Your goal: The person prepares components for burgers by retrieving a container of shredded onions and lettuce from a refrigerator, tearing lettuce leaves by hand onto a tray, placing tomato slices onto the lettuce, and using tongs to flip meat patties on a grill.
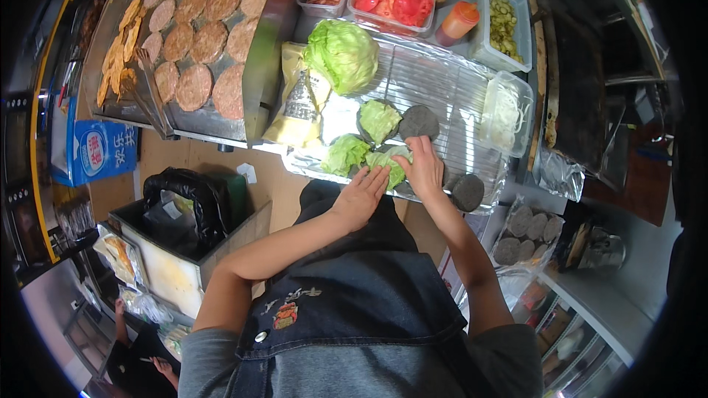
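Observation:
Before me a wire rack on a foil-lined tray (464, 88) carries dark bun halves and lettuce. My left hand (362, 196) lies with its fingers extended against a lettuce leaf (395, 176) at the rack's near side. From the other side, my right hand (425, 168) has its thumb at the same leaf, its fingertips close to a bare dark bun half (419, 121). Whether these fingers grip anything is hard to see. Farther back, another lettuce piece (380, 120) rests on a dark bun. A third piece (345, 155) sits left of my hands.
A lettuce head (342, 56) sits beside a yellow packet (301, 99). To the left, patties (193, 87) and metal tongs (154, 94) lie on a griddle. Tubs of tomato (392, 5), pickles (503, 27) and sliced onion (506, 113) line the back and right. Another person's hand (162, 366) shows lower left.

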`<control>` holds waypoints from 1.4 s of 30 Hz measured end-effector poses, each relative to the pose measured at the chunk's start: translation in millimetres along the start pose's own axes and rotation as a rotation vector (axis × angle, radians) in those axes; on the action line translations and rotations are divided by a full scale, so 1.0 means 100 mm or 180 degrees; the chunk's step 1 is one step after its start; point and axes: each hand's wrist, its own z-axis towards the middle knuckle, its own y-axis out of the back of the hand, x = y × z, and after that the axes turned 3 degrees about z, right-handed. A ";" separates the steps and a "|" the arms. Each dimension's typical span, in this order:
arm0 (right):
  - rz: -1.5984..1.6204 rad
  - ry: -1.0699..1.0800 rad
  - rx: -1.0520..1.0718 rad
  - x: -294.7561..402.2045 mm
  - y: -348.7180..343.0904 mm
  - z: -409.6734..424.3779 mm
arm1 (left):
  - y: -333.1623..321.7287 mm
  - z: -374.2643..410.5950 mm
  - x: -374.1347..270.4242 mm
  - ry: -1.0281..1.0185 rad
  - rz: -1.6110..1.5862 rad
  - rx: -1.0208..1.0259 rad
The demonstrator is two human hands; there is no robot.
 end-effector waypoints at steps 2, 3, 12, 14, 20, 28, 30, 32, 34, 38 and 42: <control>-0.0398 0.0499 -0.0075 -0.04 -0.03 0.00 | -0.13 0.05 -0.06 0.0094 0.0242 0.0156; -0.0491 0.0742 0.0056 -0.09 -0.05 0.02 | -0.08 0.08 -0.07 0.0127 0.0166 0.0279; 0.0213 0.0494 0.0022 0.23 0.09 0.69 | 0.47 0.12 0.25 0.0402 -0.1728 -0.1064; 0.0330 0.0205 -0.0002 0.42 0.02 0.97 | 0.46 0.18 0.58 0.0546 -0.2211 -0.2092; -0.0011 -0.0063 -0.0017 1.08 -0.40 1.54 | 0.48 0.63 1.87 0.2247 -0.2477 -0.3128; 0.0179 0.0012 -0.0078 0.70 -0.41 1.66 | 0.40 0.95 2.14 0.2057 -0.3249 -0.2817; 0.0231 -0.0002 -0.0161 0.54 -0.37 1.61 | 0.49 1.05 2.00 0.2336 -0.3490 -0.2661; 0.0109 0.0143 -0.0437 0.45 -0.33 1.55 | 0.47 1.18 1.97 0.2476 -0.3724 -0.2438; 0.0170 0.0067 -0.0504 0.34 -0.29 1.55 | 0.48 1.26 1.96 0.1864 -0.4394 -0.2777; 0.0125 -0.0193 -0.0804 0.28 -0.20 1.63 | 0.69 1.20 1.93 0.2222 -0.6011 -0.2129; 0.0190 -0.0314 -0.0504 0.38 0.00 1.70 | 0.68 1.14 1.94 0.2359 -0.5847 -0.1996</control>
